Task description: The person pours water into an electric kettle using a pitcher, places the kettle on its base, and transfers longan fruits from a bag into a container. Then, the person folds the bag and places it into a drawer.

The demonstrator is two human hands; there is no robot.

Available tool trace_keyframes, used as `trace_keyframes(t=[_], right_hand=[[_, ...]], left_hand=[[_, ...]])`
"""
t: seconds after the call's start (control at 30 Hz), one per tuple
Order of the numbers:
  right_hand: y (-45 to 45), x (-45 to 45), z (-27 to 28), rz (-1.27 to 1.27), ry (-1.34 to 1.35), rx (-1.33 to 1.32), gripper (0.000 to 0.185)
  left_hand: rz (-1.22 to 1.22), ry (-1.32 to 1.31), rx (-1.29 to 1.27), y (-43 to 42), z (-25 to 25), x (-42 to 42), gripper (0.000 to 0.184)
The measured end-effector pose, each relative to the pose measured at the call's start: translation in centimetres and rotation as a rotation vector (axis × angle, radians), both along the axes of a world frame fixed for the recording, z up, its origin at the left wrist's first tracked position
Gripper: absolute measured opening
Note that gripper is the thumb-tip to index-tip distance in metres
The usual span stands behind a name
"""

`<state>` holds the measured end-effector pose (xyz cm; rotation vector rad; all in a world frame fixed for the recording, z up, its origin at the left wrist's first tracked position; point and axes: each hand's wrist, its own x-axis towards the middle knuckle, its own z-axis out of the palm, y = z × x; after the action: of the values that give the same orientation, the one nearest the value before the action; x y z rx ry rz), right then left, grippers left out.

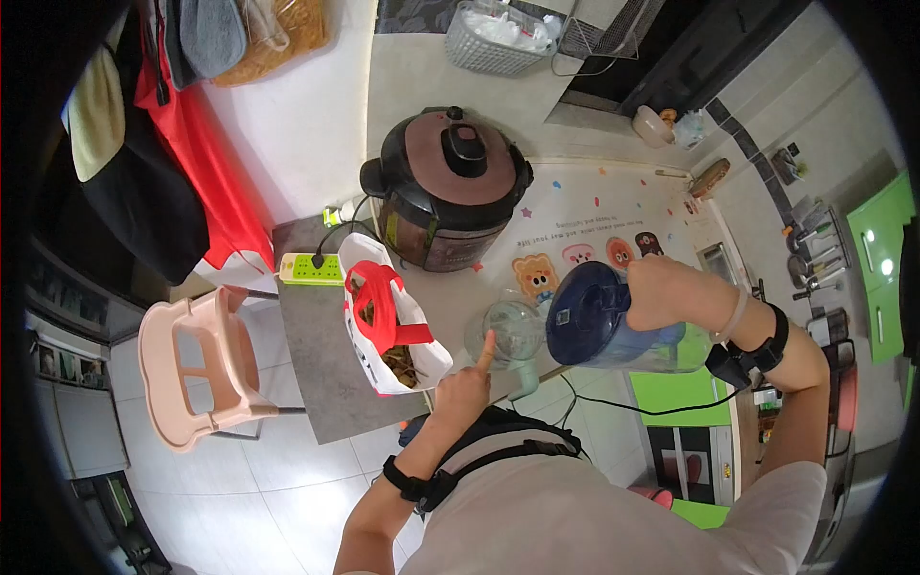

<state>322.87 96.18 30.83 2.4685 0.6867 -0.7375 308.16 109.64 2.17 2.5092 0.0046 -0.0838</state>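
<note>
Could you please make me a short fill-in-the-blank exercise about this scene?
1. The lid of the tilted pitcher gripped by the right hand is ____.
2. The left hand stretches out its ____ finger at the clear cup.
3. The handles of the white bag are ____.
4. In the picture, the pink chair stands on the ____ side.

Missing words: blue; index; red; left.

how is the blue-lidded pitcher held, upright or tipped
Tipped: in the right hand, the pitcher leans sideways, its blue lid toward the clear cup.
</note>
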Motion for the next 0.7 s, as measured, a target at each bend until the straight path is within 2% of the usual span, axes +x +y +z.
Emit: trace_keyframes(t=[0.33, 0.4, 0.7], right_hand=[[0.27, 0.02, -0.13, 0.001, 0.029, -0.012, 0.030], [-0.02, 0.07, -0.28, 0.037, 0.013, 0.065, 0.025], [-0.35, -0.16, -0.11, 0.016, 0.019, 0.138, 0.025]], left_hand=[[-0.017, 0.067, 0.014, 0.14, 0.63, 0.21, 0.092], [-0.021, 0.069, 0.025, 0.16, 0.63, 0.22, 0.093], [-0.028, -0.001, 0.038, 0.15, -0.09, 0.19, 0.094]])
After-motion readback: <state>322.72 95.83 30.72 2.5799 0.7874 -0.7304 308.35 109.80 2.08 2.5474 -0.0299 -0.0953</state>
